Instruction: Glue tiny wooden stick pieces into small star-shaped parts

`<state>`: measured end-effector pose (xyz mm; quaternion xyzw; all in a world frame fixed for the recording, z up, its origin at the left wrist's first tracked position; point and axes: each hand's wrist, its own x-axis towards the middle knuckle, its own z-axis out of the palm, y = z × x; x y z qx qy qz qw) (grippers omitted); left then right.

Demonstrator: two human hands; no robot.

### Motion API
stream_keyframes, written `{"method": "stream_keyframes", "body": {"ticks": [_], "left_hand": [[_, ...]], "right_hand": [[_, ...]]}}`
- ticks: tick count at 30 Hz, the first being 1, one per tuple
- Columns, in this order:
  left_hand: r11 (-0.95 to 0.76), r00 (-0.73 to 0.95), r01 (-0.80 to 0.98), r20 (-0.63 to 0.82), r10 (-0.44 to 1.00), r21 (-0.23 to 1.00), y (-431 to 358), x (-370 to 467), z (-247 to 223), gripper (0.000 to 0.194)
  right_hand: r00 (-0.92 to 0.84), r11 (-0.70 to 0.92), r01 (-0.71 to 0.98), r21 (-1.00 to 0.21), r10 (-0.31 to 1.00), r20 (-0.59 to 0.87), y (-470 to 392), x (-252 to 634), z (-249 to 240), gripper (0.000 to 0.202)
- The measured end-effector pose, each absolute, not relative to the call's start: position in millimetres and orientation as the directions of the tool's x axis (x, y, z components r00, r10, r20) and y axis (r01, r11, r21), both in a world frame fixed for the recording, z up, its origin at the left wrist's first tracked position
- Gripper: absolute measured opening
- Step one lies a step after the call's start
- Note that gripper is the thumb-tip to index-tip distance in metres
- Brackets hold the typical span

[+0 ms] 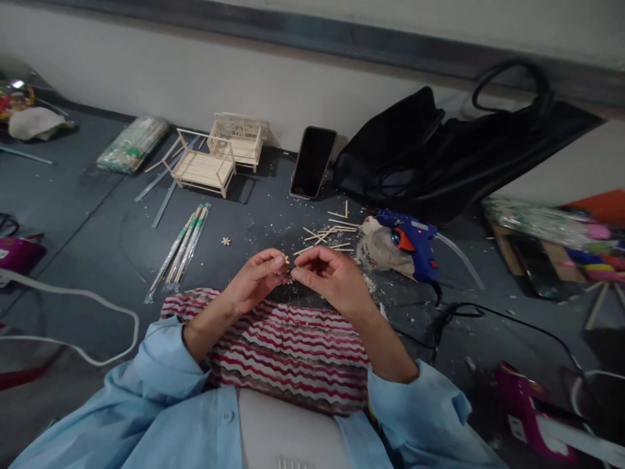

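Light-blue shirt sleeves (pixel 161 371) fill the bottom of the view, with a red-and-white zigzag-striped cloth (pixel 288 352) across the lap, right against the near edge of the dark grey floor (pixel 83 215) that carries everything.

Progress, judged from the layout: two small pale stick-built furniture models (pixel 217 156) stand finished or near it at the floor's far edge by the wall, touching or nearly so. The piece in hand is tiny, so much small work looks left.

Hands: left hand (pixel 256 277) and right hand (pixel 329 277) meet above the cloth, fingertips pinched together on a tiny pale wooden piece (pixel 288 262); both are closed in a fine pinch. Which hand carries the piece I cannot tell for sure; it may be shared.

Surroundings, largest first:
- Black fabric bag with a looped handle (pixel 439 150), slumped against the wall, far right.
- White cable (pixel 88 312) curving along the left side.
- Clear packet of sticks with green print (pixel 131 143), far left.
- Blue and orange glue gun (pixel 415 244) resting on a crumpled beige rag (pixel 381 251), just right of the hands; its black cord (pixel 488 312) trails right.
- Black smartphone (pixel 312 163), leaning at the wall.
- Wrapped chopstick pairs (pixel 180 251), left of the hands.
- Loose cut sticks (pixel 327 234) and sawdust just beyond the fingers.
- Small wooden flower-shaped piece (pixel 225 241), lying alone.

In the way: glue gun and cord sit near the right wrist; the scraps crowd the ground ahead.
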<state>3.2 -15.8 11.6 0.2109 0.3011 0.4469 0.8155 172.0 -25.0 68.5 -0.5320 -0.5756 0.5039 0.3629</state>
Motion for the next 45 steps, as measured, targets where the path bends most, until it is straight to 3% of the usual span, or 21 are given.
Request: {"method": "stream_keyframes", "body": {"ticks": [4, 9, 23, 30, 41, 43, 45], "left_hand": [[0.495, 0.387, -0.652, -0.309, 0.869, 0.575, -16, 4, 11, 0.028], [0.467, 0.352, -0.643, -0.308, 0.884, 0.607, -18, 7, 11, 0.032], [0.457, 0.426, -0.577, -0.229, 0.876, 0.677, -20, 5, 10, 0.030], [0.359, 0.373, -0.474, -0.185, 0.909, 0.804, -19, 2, 12, 0.025], [0.381, 0.457, -0.394, -0.181, 0.871, 0.836, -17, -1, 13, 0.023], [0.393, 0.459, -0.436, -0.177, 0.871, 0.810, -17, -1, 12, 0.024], [0.390, 0.452, -0.503, -0.150, 0.879, 0.771, -17, -1, 12, 0.025]], "right_hand": [[-0.122, 0.050, 0.378, -0.924, 0.993, 0.004, -30, 166, 68, 0.014], [-0.094, 0.104, 0.402, -0.910, 0.993, 0.072, -32, 161, 66, 0.007], [-0.080, 0.088, 0.400, -0.912, 0.995, 0.060, -31, 165, 74, 0.007], [-0.142, 0.077, 0.413, -0.908, 0.990, 0.020, -29, 169, 76, 0.005], [-0.274, 0.154, 0.487, -0.860, 0.962, 0.017, -32, 182, 91, 0.004], [-0.184, 0.178, 0.570, -0.802, 0.979, 0.087, -36, 196, 105, 0.008], [0.038, 0.156, 0.723, -0.673, 0.964, 0.264, -39, 215, 118, 0.013]]}}
